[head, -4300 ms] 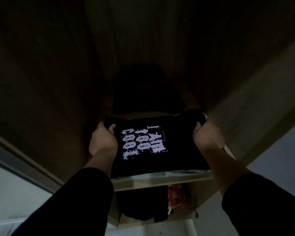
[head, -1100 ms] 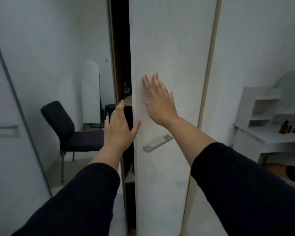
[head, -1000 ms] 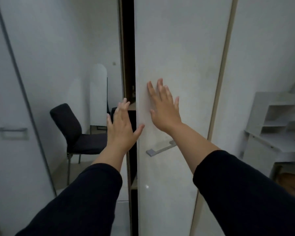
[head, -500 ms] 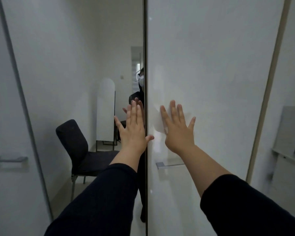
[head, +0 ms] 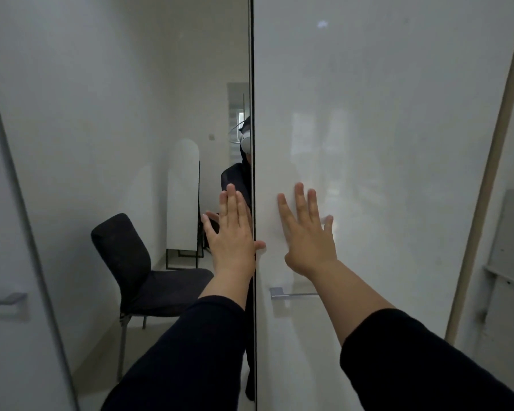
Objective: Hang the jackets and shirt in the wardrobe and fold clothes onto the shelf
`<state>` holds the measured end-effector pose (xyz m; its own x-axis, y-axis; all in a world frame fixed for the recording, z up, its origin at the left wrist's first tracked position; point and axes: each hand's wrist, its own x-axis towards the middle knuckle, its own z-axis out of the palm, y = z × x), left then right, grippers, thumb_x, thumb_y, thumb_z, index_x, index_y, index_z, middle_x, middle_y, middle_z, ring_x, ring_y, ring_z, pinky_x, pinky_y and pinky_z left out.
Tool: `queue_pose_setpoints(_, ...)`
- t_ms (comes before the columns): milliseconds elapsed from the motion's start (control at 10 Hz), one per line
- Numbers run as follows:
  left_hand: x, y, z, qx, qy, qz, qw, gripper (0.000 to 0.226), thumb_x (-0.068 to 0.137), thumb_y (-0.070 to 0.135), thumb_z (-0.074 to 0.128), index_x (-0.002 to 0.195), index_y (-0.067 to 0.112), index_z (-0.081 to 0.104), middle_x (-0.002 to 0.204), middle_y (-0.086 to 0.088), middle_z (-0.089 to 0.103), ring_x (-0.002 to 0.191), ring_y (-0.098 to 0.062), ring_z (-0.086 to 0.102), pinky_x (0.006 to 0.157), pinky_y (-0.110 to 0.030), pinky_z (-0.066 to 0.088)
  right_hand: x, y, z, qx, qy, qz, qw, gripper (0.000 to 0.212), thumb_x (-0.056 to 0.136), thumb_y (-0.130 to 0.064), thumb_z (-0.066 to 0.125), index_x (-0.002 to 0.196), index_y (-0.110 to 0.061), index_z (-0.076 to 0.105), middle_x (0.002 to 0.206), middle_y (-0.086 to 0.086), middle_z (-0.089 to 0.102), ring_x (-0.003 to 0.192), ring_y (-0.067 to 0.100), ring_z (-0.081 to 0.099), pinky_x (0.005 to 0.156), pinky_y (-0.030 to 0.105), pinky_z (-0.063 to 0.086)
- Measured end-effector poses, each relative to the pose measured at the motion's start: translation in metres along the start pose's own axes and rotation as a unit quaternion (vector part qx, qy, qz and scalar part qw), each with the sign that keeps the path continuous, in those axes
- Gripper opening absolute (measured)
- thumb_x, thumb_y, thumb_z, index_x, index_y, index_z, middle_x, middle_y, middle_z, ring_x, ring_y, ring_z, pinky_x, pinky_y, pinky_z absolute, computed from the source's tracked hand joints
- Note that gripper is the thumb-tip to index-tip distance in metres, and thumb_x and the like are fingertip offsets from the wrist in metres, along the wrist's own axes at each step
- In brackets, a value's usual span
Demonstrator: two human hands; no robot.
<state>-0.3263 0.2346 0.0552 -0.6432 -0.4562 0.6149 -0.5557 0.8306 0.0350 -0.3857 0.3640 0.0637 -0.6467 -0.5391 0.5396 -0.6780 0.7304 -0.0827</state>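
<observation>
You are pressing left hand (head: 232,241) on mirror door (head: 101,143), right hand (head: 307,235) at 3 o'clock on white door (head: 383,143), fingers flat, grasping nothing.

Both arms wear long, plain black sleeves ending short of the wrists. Left hand (head: 233,232) and right hand (head: 307,232) are bare: no gloves, rings, watch or markings visible
</observation>
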Motion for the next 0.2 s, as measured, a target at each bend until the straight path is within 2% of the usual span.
queue_pose_setpoints(100,-0.002,-0.004,-0.017,-0.022,-0.02,0.014,0.999,0.112,0.084,0.062,0.052,0.145,0.01,-0.026,0.152,-0.005,-0.036,0.14,-0.02,-0.031,0.118,-0.055,0.002,-0.005,-0.004,-0.017,0.019,-0.017,-0.01,1.0,0.101,0.082,-0.006,0.053,0.15,-0.032,-0.018,0.151,-0.001,-0.04,0.142,0.023,-0.033,0.118,0.055,0.002)
queue_pose_setpoints(200,-0.02,-0.004,-0.024,-0.025,0.025,0.021,0.999,0.098,0.09,0.055,0.048,0.15,0.013,-0.018,0.158,-0.002,-0.025,0.146,-0.017,-0.017,0.116,-0.056,-0.001,-0.03,0.001,-0.026,0.029,0.014,-0.027,0.999,0.095,0.085,-0.009,0.049,0.151,-0.03,-0.016,0.156,-0.002,-0.03,0.145,0.018,-0.026,0.119,0.052,-0.005)
